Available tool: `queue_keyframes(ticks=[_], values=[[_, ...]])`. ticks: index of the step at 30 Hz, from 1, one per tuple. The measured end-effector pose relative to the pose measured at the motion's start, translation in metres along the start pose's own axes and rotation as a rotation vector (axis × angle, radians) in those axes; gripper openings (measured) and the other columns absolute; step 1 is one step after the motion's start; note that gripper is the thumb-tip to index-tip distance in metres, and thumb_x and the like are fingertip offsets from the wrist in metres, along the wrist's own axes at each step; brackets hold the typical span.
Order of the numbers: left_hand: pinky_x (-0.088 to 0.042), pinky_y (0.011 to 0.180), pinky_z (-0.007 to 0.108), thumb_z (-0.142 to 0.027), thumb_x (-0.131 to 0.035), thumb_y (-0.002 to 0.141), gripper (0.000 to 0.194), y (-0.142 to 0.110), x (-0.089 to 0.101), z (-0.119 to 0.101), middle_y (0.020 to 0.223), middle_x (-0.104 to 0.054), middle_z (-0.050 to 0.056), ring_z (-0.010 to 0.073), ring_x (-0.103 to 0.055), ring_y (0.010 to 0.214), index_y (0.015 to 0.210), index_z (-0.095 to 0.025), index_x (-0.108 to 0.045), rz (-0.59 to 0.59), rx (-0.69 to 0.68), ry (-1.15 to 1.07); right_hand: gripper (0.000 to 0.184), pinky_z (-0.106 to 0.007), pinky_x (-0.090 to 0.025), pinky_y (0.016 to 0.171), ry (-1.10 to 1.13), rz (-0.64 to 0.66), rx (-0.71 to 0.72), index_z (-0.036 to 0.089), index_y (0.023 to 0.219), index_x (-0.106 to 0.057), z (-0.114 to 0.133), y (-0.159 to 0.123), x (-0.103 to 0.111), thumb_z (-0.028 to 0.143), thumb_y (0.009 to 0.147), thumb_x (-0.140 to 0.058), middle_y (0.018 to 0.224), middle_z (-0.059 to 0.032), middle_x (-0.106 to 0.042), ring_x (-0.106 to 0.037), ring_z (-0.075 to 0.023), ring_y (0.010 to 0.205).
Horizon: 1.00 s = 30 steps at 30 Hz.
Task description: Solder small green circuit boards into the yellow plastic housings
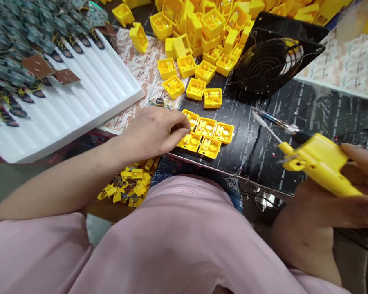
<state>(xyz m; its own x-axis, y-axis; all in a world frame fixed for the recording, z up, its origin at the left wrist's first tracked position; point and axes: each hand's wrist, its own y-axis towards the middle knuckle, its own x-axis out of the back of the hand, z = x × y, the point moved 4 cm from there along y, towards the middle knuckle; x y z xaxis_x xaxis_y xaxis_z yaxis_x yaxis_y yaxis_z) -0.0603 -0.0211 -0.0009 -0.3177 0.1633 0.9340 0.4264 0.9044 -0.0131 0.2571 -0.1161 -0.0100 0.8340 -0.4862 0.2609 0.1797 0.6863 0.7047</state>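
Observation:
My right hand (331, 200) is wrapped round the handle of a yellow soldering gun (317, 153). Its metal tip and a thin feed tube point up and left, above the black mat (245, 163). My left hand (156, 130) pinches thumb and forefinger together at the left side of a small group of open yellow plastic housings (223, 132). Whatever lies between those fingertips is too small or hidden to make out. The hand partly covers the leftmost housings. Small metal parts show inside the housings. Just behind the left hand lies a small component with wires (160, 102).
Behind the group, more yellow housings (213, 24) are heaped. A black fan (266, 61) stands tilted at the back right. On the left, a white ribbed foam tray (110, 90) carries many wired circuit boards (21, 45). Yellow pieces (130, 183) lie below the table edge.

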Motion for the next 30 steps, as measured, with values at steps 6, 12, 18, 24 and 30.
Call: queue_keyframes(ticks=[6, 12, 18, 24, 30], values=[[-0.049, 0.101, 0.04, -0.029, -0.063, 0.089, 0.022, 0.038, -0.018, 0.006, 0.092, -0.079, 0.004, 0.0265, -0.073, 0.1, 0.095, -0.023, -0.083, 0.118, -0.045, 0.049, 0.029, -0.029, -0.058, 0.065, 0.084, -0.275, 0.024, 0.026, 0.109, -0.087, -0.02, 0.004, -0.018, 0.045, 0.109, -0.066, 0.095, 0.0004, -0.08, -0.072, -0.0145, 0.079], [-0.048, 0.104, 0.043, -0.025, -0.064, 0.088, 0.019, 0.046, -0.028, 0.007, 0.091, -0.077, 0.006, 0.0279, -0.071, 0.102, 0.09, -0.02, -0.082, 0.151, -0.051, 0.091, 0.044, -0.029, -0.059, 0.056, 0.046, 0.133, 0.03, 0.029, 0.134, -0.078, -0.009, 0.005, -0.021, 0.021, 0.091, -0.085, 0.103, -0.0048, -0.084, -0.075, -0.0186, 0.07], [-0.048, 0.104, 0.045, -0.025, -0.066, 0.084, 0.014, 0.049, -0.029, 0.002, 0.085, -0.073, 0.004, 0.0284, -0.07, 0.099, 0.085, -0.02, -0.079, 0.134, -0.1, 0.083, 0.025, -0.027, -0.063, 0.053, 0.112, 0.424, 0.228, 0.026, 0.107, -0.075, 0.006, 0.02, -0.051, 0.015, 0.088, -0.086, 0.083, -0.0003, -0.08, -0.077, -0.0182, 0.067], [-0.046, 0.106, 0.047, -0.026, -0.064, 0.084, 0.016, 0.05, -0.028, 0.0, 0.08, -0.071, 0.005, 0.0293, -0.069, 0.1, 0.08, -0.021, -0.078, 0.145, -0.133, 0.112, 0.018, -0.02, -0.061, 0.051, 0.042, 0.52, 0.34, 0.024, 0.087, -0.068, 0.013, 0.034, -0.069, 0.019, 0.093, -0.084, 0.07, 0.0029, -0.075, -0.074, -0.0136, 0.059], [-0.043, 0.11, 0.046, -0.029, -0.063, 0.085, 0.017, 0.054, -0.029, 0.001, 0.08, -0.07, 0.004, 0.0296, -0.068, 0.106, 0.08, -0.022, -0.078, 0.183, -0.131, 0.103, 0.017, -0.017, -0.058, 0.052, 0.014, 0.583, 0.472, 0.021, 0.087, -0.068, 0.023, 0.05, -0.076, 0.021, 0.095, -0.083, 0.072, 0.0015, -0.077, -0.074, -0.0113, 0.06]])
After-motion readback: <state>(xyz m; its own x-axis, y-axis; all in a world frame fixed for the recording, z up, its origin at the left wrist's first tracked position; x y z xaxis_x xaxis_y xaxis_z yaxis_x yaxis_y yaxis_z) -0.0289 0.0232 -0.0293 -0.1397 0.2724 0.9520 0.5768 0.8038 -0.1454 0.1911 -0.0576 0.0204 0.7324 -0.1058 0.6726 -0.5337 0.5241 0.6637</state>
